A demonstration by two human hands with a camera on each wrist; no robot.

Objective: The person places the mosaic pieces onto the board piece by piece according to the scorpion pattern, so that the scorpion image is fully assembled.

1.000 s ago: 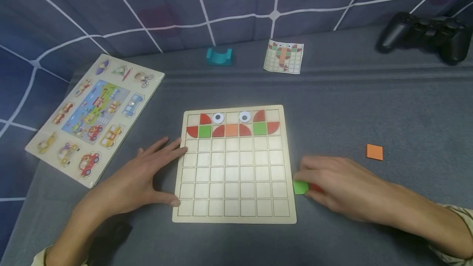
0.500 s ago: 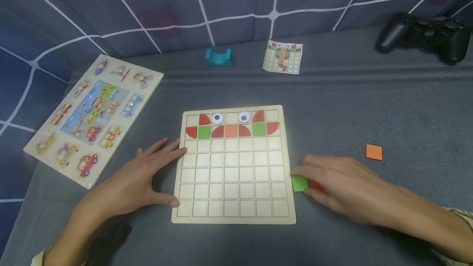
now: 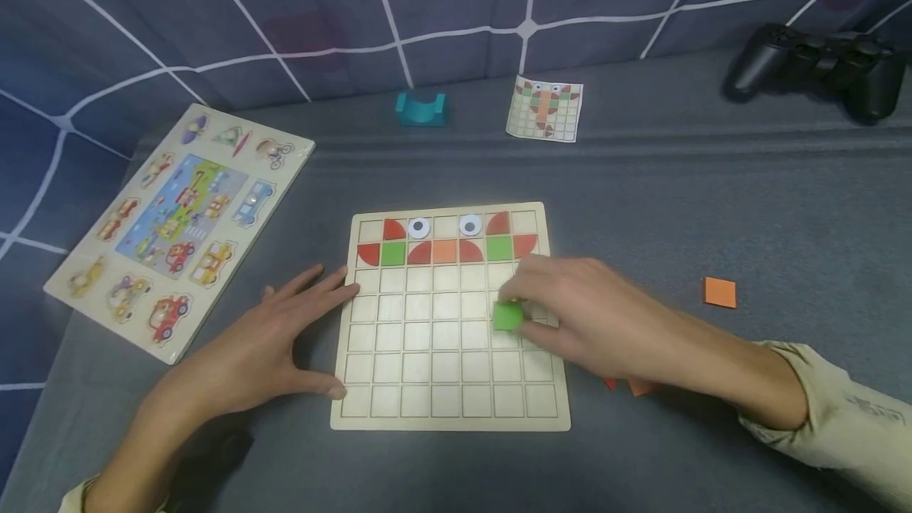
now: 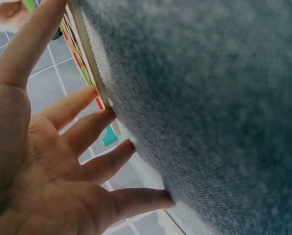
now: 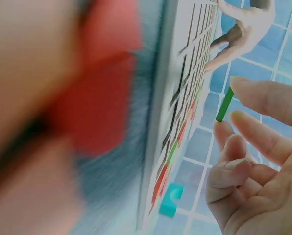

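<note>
A pale wooden grid board (image 3: 446, 339) lies flat on the cloth, its second row filled with red quarter-round, green and orange tiles, and two googly-eye pieces in the top row. My right hand (image 3: 584, 315) pinches a green square tile (image 3: 507, 316) above the board's right half; in the right wrist view the green tile (image 5: 225, 105) shows edge-on between thumb and fingertips, apart from the board. Spread fingers of my left hand (image 3: 267, 347) touch the board's left edge, thumb near its lower corner. The left wrist view shows those fingertips (image 4: 107, 113) against the board's side.
Red and orange tiles (image 3: 640, 386) lie partly hidden under my right forearm. An orange square (image 3: 720, 292) sits farther right. Behind the board are a printed pattern card (image 3: 545, 109), a teal bracket (image 3: 421, 110) and a black game controller (image 3: 815, 70). A vehicle puzzle (image 3: 181, 228) lies left.
My right hand has lifted the green tile from beside the board and carried it left and up over the grid. Loose tiles it covered now show. My left hand stays put.
</note>
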